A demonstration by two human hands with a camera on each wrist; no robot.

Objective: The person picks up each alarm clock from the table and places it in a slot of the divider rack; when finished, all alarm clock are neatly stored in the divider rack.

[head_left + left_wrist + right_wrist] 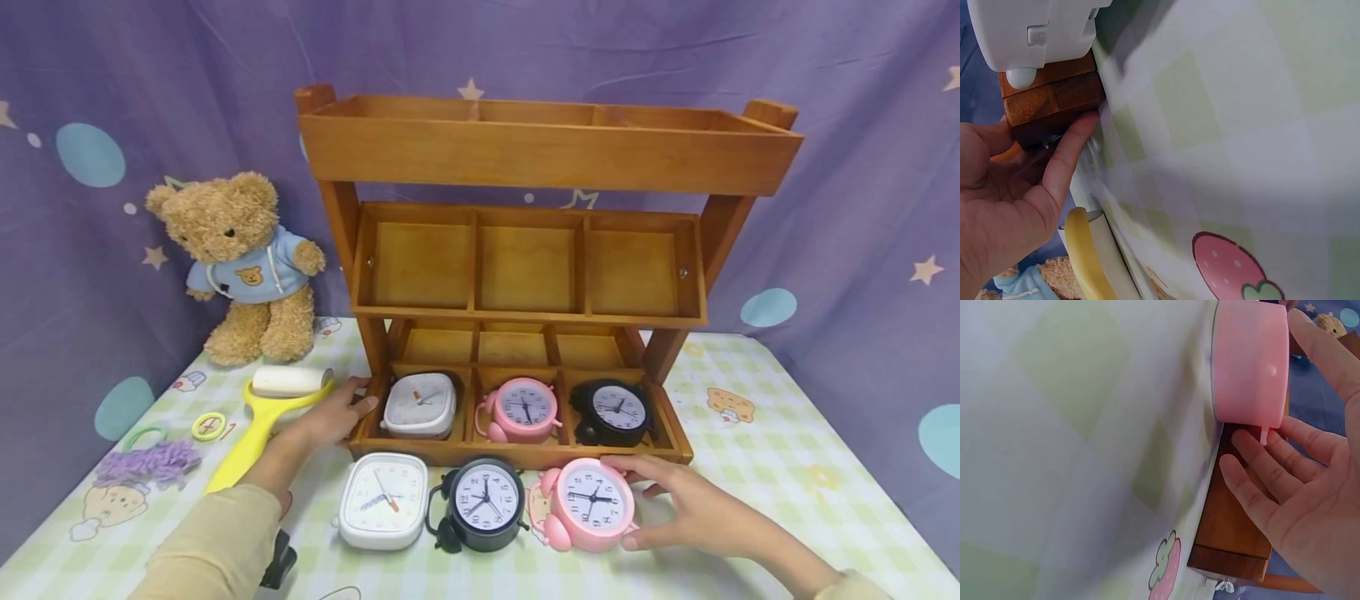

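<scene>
My left hand [341, 414] grips the left end of the wooden display shelf's bottom tray [517, 454], fingers on either side of its corner in the left wrist view. My right hand [686, 508] is spread around the right side of a pink alarm clock [596, 504], with thumb and fingers apart; the right wrist view has the fingertips beside the clock's pink case [1250, 362]. Left of it in the front row are a black alarm clock [487, 504] and a white square clock [384, 500]. The tray holds a white clock [420, 404], a pink clock [527, 408] and a black clock [618, 411].
Above the bottom tray, the shelf has a tilted middle tier [528, 262] and a top tier [547, 154], each divided into compartments. A yellow lint roller [258, 425] lies at left, near a purple fuzzy hair tie [150, 462] and a yellow ring [208, 427]. A teddy bear [251, 271] stands behind.
</scene>
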